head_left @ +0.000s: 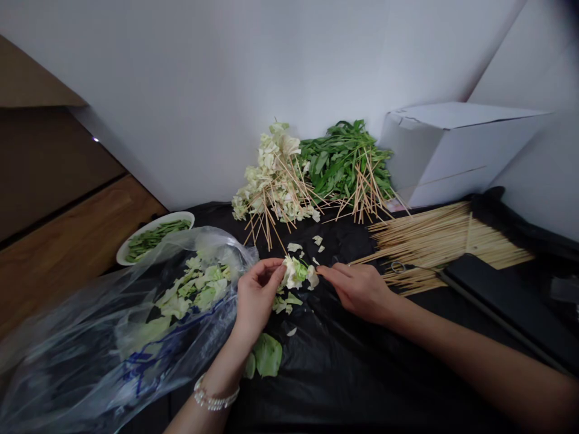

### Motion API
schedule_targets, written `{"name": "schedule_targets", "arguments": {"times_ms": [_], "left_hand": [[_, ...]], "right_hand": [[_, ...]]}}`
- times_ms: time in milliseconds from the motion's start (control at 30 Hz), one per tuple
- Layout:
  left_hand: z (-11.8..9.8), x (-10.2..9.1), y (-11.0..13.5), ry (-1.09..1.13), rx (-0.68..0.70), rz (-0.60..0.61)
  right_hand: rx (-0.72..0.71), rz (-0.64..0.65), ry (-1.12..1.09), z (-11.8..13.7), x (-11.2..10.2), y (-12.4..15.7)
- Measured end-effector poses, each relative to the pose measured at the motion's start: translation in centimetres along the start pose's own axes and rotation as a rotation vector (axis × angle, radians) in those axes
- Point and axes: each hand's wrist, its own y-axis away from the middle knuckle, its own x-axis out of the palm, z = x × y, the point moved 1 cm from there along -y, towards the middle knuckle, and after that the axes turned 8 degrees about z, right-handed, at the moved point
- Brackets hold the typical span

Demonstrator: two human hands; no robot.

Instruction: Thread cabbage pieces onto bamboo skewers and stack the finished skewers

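Between my two hands is a cluster of torn cabbage leaves (pixel 295 272). My left hand (pixel 259 290) is closed, pinching the cabbage from the left between thumb and fingers. At the cabbage's right edge, my right hand (pixel 359 289) is closed with its fingertips on what seems to be a thin bamboo skewer, mostly hidden by the hand and leaves. Loose cabbage scraps (pixel 286 302) lie under and around the hands on the black plastic sheet (pixel 335 367). A larger cabbage leaf (pixel 268 354) lies beside my left forearm.
A clear plastic bag (pixel 90 355) holds cabbage pieces (pixel 199 286) on the left, near a white bowl (pixel 121 256) of green beans (pixel 158 238). Skewered cabbage (pixel 271 157) and leafy greens (pixel 339 157) are piled behind. Bamboo skewers (pixel 429 235), a black case (pixel 506 307) and a white box (pixel 479 144) stand right.
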Motion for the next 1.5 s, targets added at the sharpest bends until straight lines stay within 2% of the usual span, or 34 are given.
{"name": "schedule_targets", "arguments": {"times_ms": [200, 400, 567, 800, 1067, 1267, 1500], "left_hand": [[-0.6, 0.2, 0.3, 0.039, -0.001, 0.030], [0.2, -0.4, 0.1, 0.193, -0.120, 0.074], [0.4, -0.6, -0.1, 0.330, -0.230, 0.123], [-0.6, -0.4, -0.1, 0.463, -0.306, 0.127], [-0.4, -0.4, 0.2, 0.559, -0.404, 0.230], [-0.6, -0.1, 0.3, 0.540, -0.377, 0.232], [-0.7, -0.7, 0.0, 0.539, -0.309, 0.174]], "right_hand": [[0.057, 0.068, -0.010, -0.3, 0.2, 0.1], [0.079, 0.062, -0.012, -0.2, 0.2, 0.1], [0.032, 0.050, -0.009, -0.3, 0.2, 0.2], [-0.040, -0.015, -0.044, -0.2, -0.2, 0.0], [-0.093, -0.043, -0.029, -0.3, 0.1, 0.2], [-0.096, -0.039, -0.001, -0.2, 0.0, 0.1], [-0.057, -0.067, 0.018, -0.7, -1.0, -0.4]]}}
